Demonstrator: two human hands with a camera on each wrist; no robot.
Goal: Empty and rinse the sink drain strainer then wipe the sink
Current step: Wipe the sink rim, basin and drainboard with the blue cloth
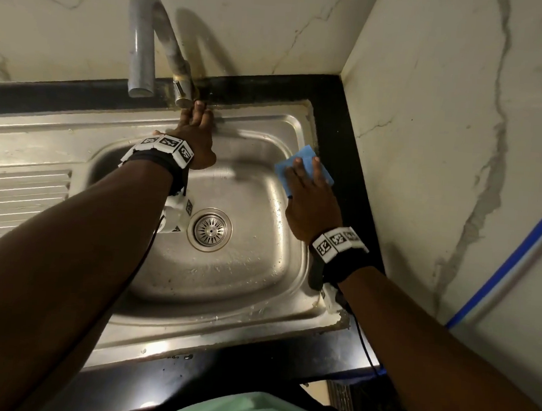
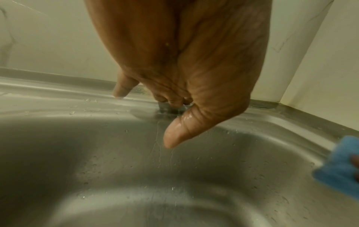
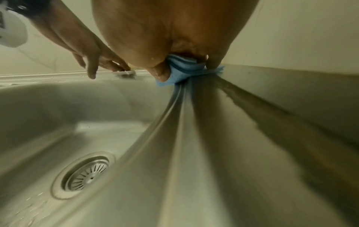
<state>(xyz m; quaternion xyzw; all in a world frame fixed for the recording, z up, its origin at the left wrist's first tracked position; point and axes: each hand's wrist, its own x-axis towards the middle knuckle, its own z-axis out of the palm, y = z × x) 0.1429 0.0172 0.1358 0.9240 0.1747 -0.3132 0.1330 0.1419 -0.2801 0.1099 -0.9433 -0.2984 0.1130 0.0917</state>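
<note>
The strainer (image 1: pixel 210 229) sits seated in the drain at the middle of the sink (image 1: pixel 225 285) basin, so you look past emptying and into wiping. Your right hand (image 1: pixel 311 205) presses a blue cloth (image 1: pixel 304 166) flat on the sink's right rim; your left hand (image 1: pixel 194 132) curls fingers round the tap handle (image 1: pixel 183 95) at the back edge. Only the right wrist view shows the strainer's slots clear.

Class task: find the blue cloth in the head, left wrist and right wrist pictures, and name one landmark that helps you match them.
Head: blue cloth on the sink's right rim, under the right hand.
Left wrist: lower right edge.
Right wrist: top centre.
Shared landmark: the sink basin.
</note>
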